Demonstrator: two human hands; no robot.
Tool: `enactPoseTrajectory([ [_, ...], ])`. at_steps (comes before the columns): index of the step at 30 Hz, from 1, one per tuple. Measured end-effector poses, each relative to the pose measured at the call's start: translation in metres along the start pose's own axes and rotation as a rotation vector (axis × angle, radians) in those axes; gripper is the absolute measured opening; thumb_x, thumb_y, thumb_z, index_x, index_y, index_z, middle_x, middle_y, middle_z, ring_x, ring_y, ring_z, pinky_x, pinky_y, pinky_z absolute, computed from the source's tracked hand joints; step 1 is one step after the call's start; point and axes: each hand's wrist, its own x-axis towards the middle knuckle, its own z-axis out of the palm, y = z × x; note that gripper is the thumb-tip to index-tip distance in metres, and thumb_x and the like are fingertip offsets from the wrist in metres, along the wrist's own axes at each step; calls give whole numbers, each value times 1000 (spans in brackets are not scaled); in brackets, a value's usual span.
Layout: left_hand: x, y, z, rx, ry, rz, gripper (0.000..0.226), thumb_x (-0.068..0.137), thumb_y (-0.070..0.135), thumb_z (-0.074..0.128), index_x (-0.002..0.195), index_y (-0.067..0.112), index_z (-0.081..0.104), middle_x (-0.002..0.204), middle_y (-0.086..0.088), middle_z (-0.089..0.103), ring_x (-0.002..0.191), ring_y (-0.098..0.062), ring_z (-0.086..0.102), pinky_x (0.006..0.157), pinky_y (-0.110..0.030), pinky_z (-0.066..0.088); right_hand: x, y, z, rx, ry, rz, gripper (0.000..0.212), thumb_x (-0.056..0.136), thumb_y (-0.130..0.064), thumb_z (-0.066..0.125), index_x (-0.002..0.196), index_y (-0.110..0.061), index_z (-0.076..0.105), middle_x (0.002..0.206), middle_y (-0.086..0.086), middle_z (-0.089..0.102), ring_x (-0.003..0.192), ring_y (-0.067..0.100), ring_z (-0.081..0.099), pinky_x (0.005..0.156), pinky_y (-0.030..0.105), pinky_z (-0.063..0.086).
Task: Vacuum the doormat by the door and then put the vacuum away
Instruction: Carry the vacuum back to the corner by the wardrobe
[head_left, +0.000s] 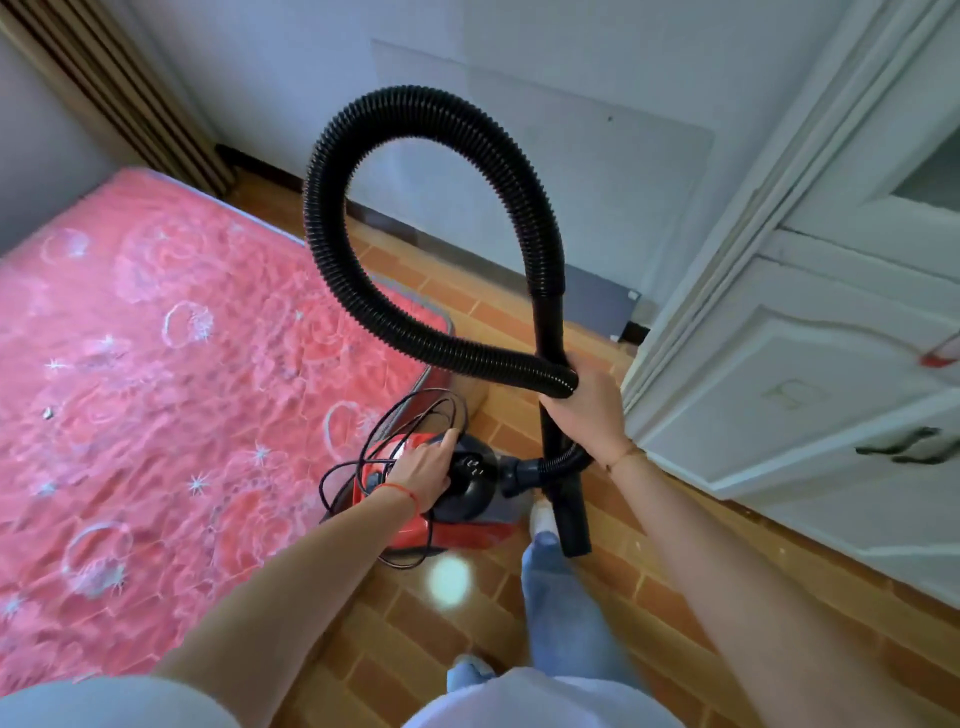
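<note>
The floor (395, 639) is shiny brown brick-pattern tile, in a small room with pale walls. Everything here is told from the red vacuum (462, 478), which sits on the floor just in front of the person's feet.

Nearest to us, this side of the vacuum, are a blue trouser leg (561, 597) and a white shoe (543, 517) just beside the vacuum.

The left hand (423, 470) rests on top of the vacuum with its fingers curled over the top. I cannot tell if it is gripping a handle. A thin black cord (410, 410) lies in loose loops over and around the vacuum, and some loops pass by this hand.

To the right of the vacuum, the right hand (584, 410) is wrapped tight around the black tube and the hose (395, 208) together. The tube's nozzle (571, 530) points down, near the floor.

The vacuum body looks hard and probably a bit heavy, so lifting from the top seems best. The hose is bendy and springy. It makes a big loop high above the vacuum and may swing. The loose cord could catch a foot.

Left of the vacuum is a pink flowery mattress (156, 389), very close. Right of it stands a white cabinet (810, 364), also close. Beyond the vacuum is the wall (571, 156). No doormat can be seen.
</note>
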Motion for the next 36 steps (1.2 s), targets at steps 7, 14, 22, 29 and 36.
enactPoseTrajectory([
  [7, 114, 25, -54, 67, -14, 66, 69, 85, 6, 56, 146, 7, 23, 119, -15, 62, 108, -36, 58, 84, -41, 43, 104, 14, -39, -8, 87, 45, 19, 83, -32, 62, 101, -27, 64, 79, -12, 65, 74, 12, 63, 55, 24, 46],
  [14, 224, 37, -106, 59, -20, 110, 71, 85, 4, 55, 147, 9, 21, 118, -15, 62, 105, -36, 59, 80, -41, 44, 199, 24, -63, 15, 191, 94, 25, 83, -33, 65, 108, -27, 64, 87, -10, 67, 79, 10, 63, 61, 26, 50],
  [22, 359, 36, -151, 181, -91, 250, 66, 88, 11, 58, 144, 7, 23, 119, -15, 62, 108, -35, 59, 81, -40, 45, 297, 37, -68, 24, 332, 208, 26, 81, -24, 67, 107, -26, 64, 86, -11, 67, 80, 12, 64, 62, 23, 49],
  [29, 476, 24, -161, 271, -134, 378, 70, 89, 18, 60, 146, 11, 20, 119, -12, 61, 111, -30, 56, 86, -37, 44, 383, 75, -51, -12, 435, 336, 33, 77, -26, 67, 110, -27, 63, 85, -9, 69, 78, 16, 67, 65, 32, 55],
  [36, 585, 13, -117, 312, -143, 433, 75, 88, 3, 54, 149, 10, 13, 120, -11, 61, 113, -27, 55, 91, -34, 42, 441, 136, -14, -39, 493, 388, 33, 75, -18, 71, 107, -21, 62, 84, -9, 68, 72, 7, 58, 60, 18, 41],
])
